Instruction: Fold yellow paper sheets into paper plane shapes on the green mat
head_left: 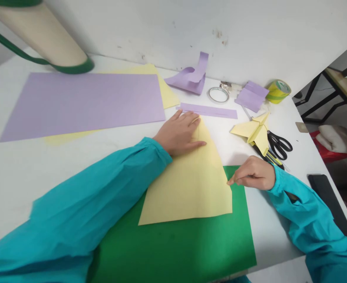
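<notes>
Tapering toward twelve o'clock, the matte yellow paper [191, 184] overlaps a glossy green sheet [173, 251] on the white counter [14, 177], the fingers of the left hand [180, 133] flat and parted near its tip, those of the right hand [254, 173] pinching its slanted edge at three o'clock.

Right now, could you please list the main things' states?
Yellow sheet, tapering, apparently folded
Left hand, spread on yellow sheet
Right hand, curled at sheet edge
Green sheet, flat
Purple sheet, flat
Purple scrap, curled
Purple square, creased
Purple strip, flat
Plane, folded
Scissors, partly covered
Tape ring, flat
</notes>
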`<state>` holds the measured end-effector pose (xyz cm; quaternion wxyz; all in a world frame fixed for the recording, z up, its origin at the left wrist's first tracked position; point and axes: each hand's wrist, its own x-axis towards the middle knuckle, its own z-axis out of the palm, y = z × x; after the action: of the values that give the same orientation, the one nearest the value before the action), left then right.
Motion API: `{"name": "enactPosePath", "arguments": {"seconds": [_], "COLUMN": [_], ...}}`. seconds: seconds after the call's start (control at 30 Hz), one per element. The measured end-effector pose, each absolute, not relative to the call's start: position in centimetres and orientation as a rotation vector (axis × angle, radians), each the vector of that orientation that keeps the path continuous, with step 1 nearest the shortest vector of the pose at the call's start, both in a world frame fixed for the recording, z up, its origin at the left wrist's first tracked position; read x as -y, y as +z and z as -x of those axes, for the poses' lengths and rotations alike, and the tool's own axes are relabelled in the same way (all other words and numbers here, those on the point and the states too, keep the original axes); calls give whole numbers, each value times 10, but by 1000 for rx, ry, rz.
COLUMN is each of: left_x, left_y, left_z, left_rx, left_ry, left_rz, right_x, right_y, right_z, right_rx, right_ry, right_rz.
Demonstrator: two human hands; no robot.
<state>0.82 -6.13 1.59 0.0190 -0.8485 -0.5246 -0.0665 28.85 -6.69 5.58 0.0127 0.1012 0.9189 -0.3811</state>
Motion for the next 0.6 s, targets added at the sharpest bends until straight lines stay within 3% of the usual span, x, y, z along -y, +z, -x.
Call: {"name": "enactPosePath", "arguments": {"seconds": [0.6], "left_x": [55], "left_y": [11], "left_z": [5], "left_rx": [1584], "left_ry": [-271], "left_rz": [2681], "right_x": [88], "right_y": [61], "right_z": [-286], "right_rx": [-3003], "right_ry": [-914], "right_rz": [-278]}}
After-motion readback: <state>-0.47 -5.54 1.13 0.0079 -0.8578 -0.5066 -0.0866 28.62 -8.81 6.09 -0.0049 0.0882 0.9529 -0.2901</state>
